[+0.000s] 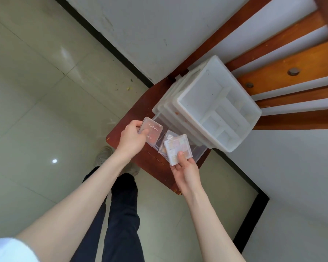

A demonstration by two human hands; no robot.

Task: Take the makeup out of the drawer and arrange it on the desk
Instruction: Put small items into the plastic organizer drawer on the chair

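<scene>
Left hand (132,138): curling its fingers and thumb round a reddish eyeshadow palette (152,132); it is holding the palette above the near-left corner of the clear drawer (198,153)
Right hand (186,170): lying palm up, pinching a pale pastel palette (178,149) with the thumb pressing on the near edge and the fingers passing beneath it
Pale pastel palette: tilting over the open drawer, just ahead of the right hand's thumb; a further clear-cased item (166,143) is showing just to its left, between the two hands
Clear drawer: standing pulled out from the white organizer (216,103), under and between both hands
White organizer: sitting beyond the right hand's fingertips; its divided top tray is facing the camera
Table (121,135): dark red wood, showing under the left hand's wrist and beneath the drawer
Floor (36,110): pale tiles spreading left of the left hand
</scene>
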